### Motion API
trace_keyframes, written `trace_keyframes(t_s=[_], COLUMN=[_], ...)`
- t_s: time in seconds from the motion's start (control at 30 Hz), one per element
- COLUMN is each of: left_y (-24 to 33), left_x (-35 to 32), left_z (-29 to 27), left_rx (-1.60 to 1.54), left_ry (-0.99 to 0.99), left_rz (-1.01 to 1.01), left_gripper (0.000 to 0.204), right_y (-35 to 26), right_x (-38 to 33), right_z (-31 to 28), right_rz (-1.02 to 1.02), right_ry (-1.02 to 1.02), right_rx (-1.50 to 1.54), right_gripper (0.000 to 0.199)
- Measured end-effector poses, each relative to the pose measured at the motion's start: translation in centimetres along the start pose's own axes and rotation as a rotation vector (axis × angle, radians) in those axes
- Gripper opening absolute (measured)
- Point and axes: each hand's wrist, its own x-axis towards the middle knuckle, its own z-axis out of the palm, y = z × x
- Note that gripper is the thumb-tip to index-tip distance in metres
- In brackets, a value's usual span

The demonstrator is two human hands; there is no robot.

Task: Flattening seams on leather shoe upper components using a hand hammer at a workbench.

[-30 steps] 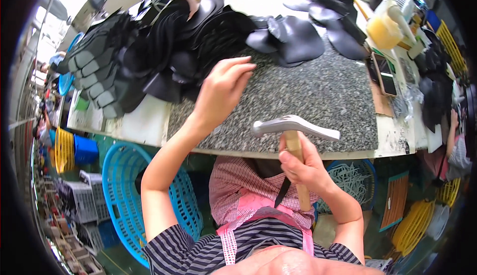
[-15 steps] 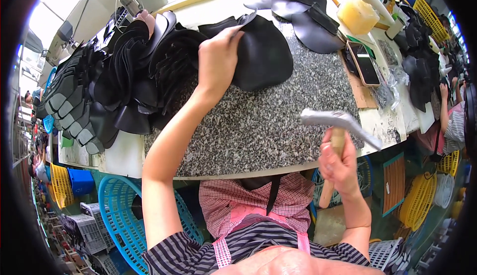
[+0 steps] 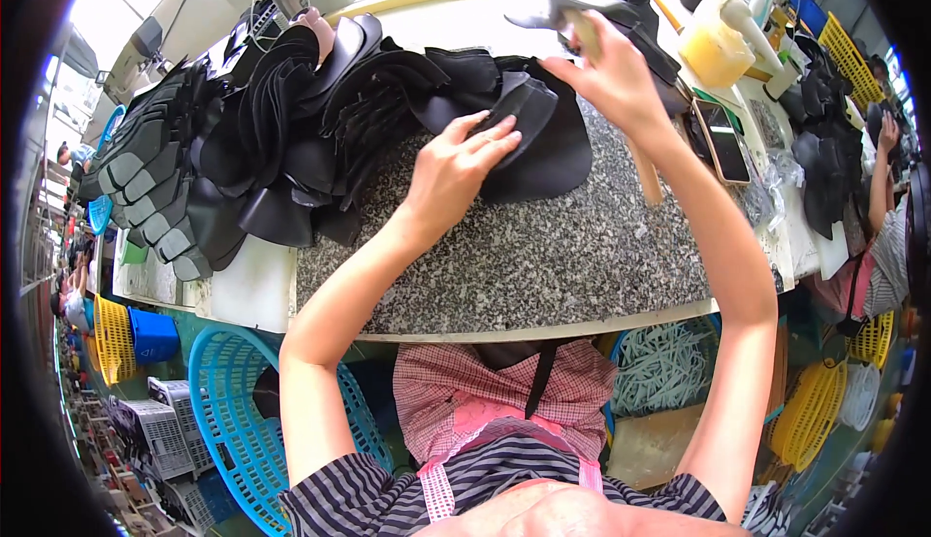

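A speckled grey granite slab [image 3: 543, 256] covers the near part of the workbench, its surface rough-grained and its front edge curving with the lens. On the slab's far half lies a black shoe-upper piece [image 3: 543, 139], matte, flat and rounded at its rim, with a smaller flap folded up on top. The left hand [image 3: 456, 163] rests on that flap, fingers extended and pressed flat against it, not pinching. Above the far right of the piece, the right hand [image 3: 606, 76] is raised with its fingers curled tight around the pale wooden handle of a hammer [image 3: 567, 8] (its grey metal head is long, thin and pointed at both ends). To the left of the slab, a heap of black leather pieces [image 3: 291, 139] fans out in overlapping curves, beside stacked grey-tabbed soles [image 3: 145, 188]. Right of the slab stands a translucent yellow plastic jug [image 3: 713, 47]. Below the slab's near left corner sits a blue lattice basket [image 3: 233, 421].
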Motion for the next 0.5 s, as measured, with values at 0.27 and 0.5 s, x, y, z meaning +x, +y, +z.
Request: trace_keyframes(t_s=[0.27, 0.5], left_y=[3.6, 9.3], left_x=[0.1, -5.8], left_z=[-1.9, -5.8], left_rx=[-0.136, -0.799], left_ry=[0.099, -0.023], left_rz=[0.188, -0.34], left_gripper=[0.029, 0.04], right_y=[5.6, 3.2], right_x=[6.0, 1.4], right_z=[8.3, 3.1], right_rz=[-0.296, -0.068], right_ry=[-0.258, -0.2], right_rx=[-0.662, -0.572], right_gripper=[0.059, 0.035])
